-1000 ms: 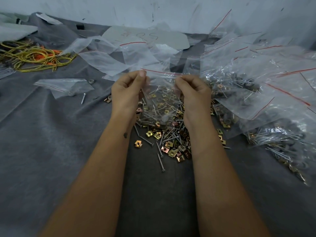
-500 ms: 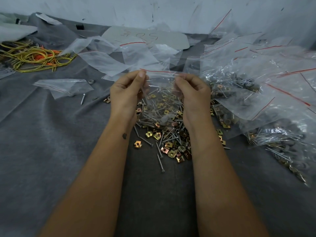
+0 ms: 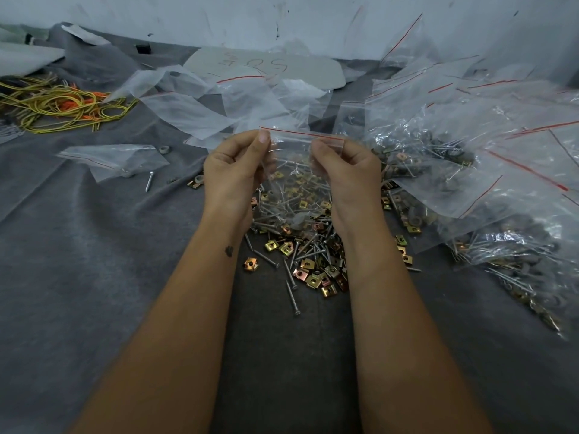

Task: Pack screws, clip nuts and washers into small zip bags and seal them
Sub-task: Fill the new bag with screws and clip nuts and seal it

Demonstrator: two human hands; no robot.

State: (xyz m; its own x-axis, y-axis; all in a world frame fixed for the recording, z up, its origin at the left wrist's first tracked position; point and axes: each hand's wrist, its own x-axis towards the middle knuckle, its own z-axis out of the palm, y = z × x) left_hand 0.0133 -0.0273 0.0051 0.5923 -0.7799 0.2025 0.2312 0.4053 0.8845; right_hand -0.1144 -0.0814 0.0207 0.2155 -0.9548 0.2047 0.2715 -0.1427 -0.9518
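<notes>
I hold a small clear zip bag (image 3: 293, 158) with a red seal line upright between both hands, above a loose pile of screws and gold clip nuts (image 3: 308, 255) on the grey cloth. My left hand (image 3: 233, 173) pinches the bag's top left corner, thumb at the seal. My right hand (image 3: 347, 175) pinches the top right end of the seal. Screws and a grey washer show through the bag's lower part.
Filled, sealed bags (image 3: 470, 170) are heaped at the right. Empty zip bags (image 3: 200, 114) lie behind the hands, one more (image 3: 112, 158) at the left beside a loose screw (image 3: 149, 181). Yellow and orange wire (image 3: 62, 108) is coiled at the far left. A wall is behind.
Both hands stay at the bag's top corners; the seal strip between them looks straighter and slightly higher. The pile and the other bags have not moved.
</notes>
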